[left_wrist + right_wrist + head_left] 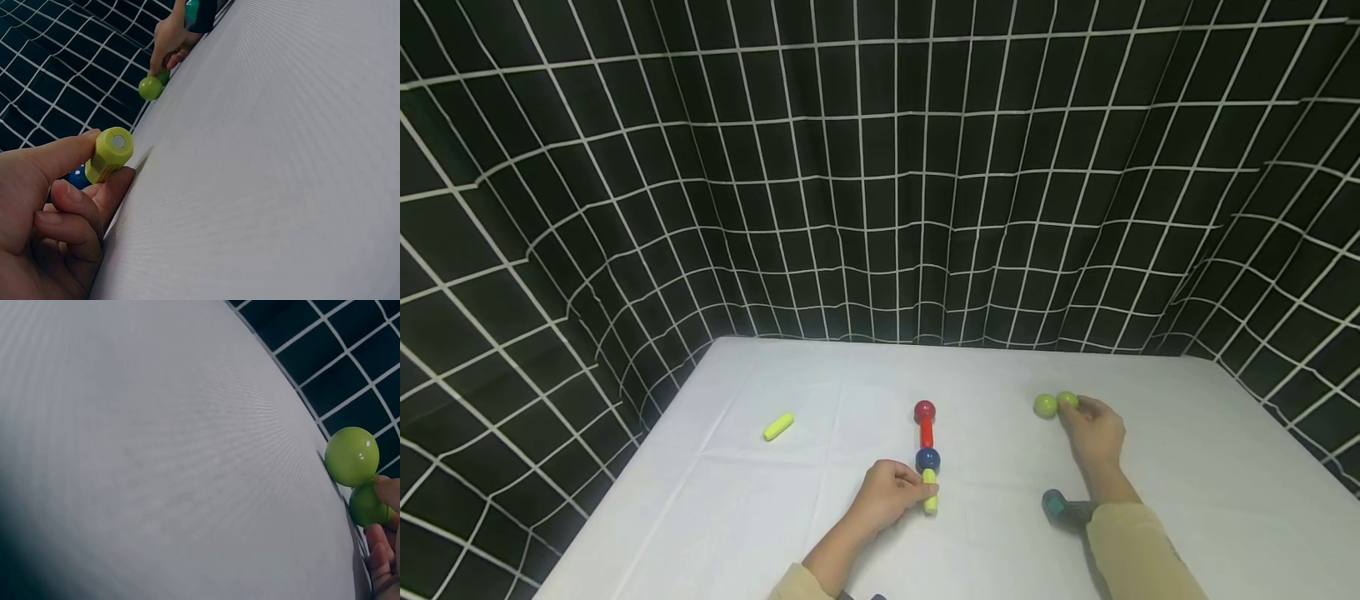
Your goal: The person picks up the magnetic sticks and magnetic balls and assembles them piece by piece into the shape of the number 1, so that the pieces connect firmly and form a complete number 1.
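My left hand (883, 500) pinches a yellow-green toy rod (931, 503) between thumb and fingers. A round silvery disc shows in the rod's near end in the left wrist view. The rod's far end meets a blue ball (927, 459), partly hidden behind the fingers in the left wrist view. Beyond that ball, a red rod (927, 433) and a red ball (924, 411) continue the line. At the right, my right hand (1097, 432) pinches a green ball (367, 506). Another green ball (1045, 406) sits close beside it, seemingly touching it in the right wrist view.
A second yellow-green rod (778, 427) lies alone on the left part of the white-covered table (715, 517). Behind the table and along both sides hangs a dark curtain (880, 192) with a white grid. A dark wrist device (1063, 508) is on the right forearm.
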`<state>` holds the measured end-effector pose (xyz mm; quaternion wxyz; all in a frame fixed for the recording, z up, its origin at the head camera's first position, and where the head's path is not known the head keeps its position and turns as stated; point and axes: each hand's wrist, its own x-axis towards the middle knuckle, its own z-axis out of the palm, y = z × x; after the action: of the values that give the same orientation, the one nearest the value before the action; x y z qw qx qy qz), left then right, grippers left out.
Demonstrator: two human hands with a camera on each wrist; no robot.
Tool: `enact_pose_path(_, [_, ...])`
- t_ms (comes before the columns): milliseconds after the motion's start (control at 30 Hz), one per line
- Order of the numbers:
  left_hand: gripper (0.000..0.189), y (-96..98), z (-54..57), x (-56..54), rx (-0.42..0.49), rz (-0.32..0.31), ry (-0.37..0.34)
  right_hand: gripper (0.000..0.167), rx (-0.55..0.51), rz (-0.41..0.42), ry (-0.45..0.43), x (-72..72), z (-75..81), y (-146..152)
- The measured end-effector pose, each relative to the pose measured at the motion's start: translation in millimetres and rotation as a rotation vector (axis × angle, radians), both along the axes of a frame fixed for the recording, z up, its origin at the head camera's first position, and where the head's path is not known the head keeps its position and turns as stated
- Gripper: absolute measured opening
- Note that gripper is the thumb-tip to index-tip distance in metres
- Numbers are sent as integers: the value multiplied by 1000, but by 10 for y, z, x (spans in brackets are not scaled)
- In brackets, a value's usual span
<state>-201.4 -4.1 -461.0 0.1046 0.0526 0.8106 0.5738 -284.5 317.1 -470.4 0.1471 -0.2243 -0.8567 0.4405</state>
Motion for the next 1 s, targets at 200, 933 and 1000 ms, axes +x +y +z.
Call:
enact_pose_path(200, [23, -5, 6, -2, -2, 1, 4, 66, -2, -1, -3, 16, 7, 6])
enact_pose_path(933, [24, -5, -23, 3, 9, -4, 3, 61, 38, 1, 52, 443, -2, -89])
enact_pose_path(1000, [24, 0, -25, 6, 11, -5, 5, 61, 48, 11, 54, 496, 4, -105])
